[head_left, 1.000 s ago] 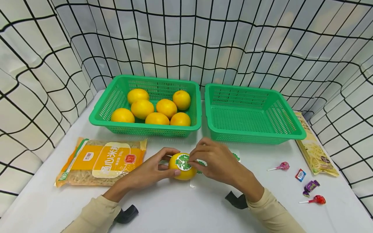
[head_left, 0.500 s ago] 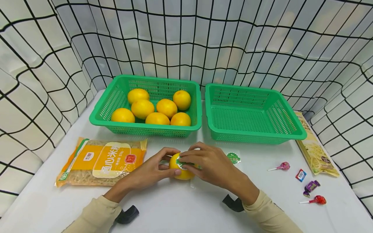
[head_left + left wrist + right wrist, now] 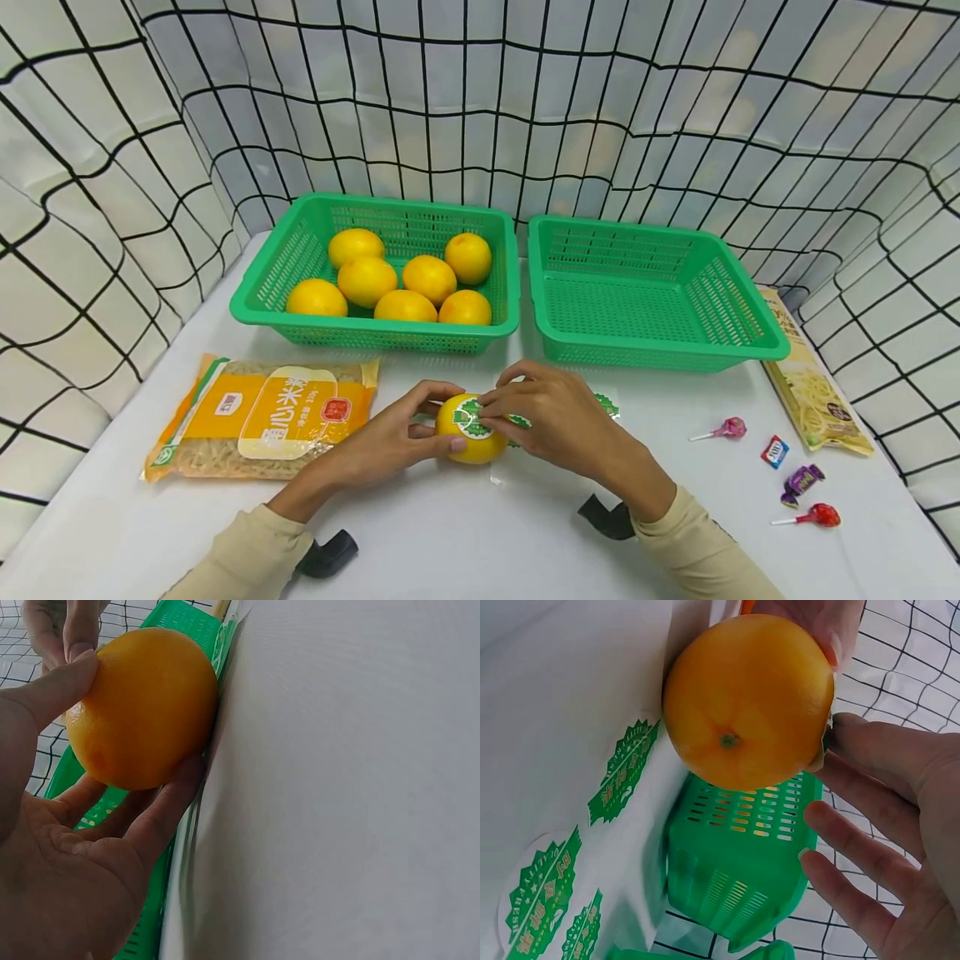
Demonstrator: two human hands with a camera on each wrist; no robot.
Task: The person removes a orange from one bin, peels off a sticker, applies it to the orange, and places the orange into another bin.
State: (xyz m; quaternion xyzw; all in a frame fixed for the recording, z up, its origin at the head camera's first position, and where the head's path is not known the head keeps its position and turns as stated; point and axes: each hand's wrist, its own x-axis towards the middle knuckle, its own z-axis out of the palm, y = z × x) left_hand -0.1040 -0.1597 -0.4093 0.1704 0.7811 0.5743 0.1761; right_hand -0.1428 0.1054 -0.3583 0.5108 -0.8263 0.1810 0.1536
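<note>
Two green baskets [image 3: 658, 350] sit along the worktop's [image 3: 450, 533] far edge (left one holds oranges). Near the front edge, left hand [image 3: 382, 446] fingers curl around an orange [image 3: 468, 429] while right hand [image 3: 558, 421] fingertips pinch a green sticker [image 3: 470, 417] onto it.

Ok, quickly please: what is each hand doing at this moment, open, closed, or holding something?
Left hand: holds the orange, fingers curled round it.
Right hand: fingertips press the green sticker on the orange; whether it pinches cannot be told.
</note>
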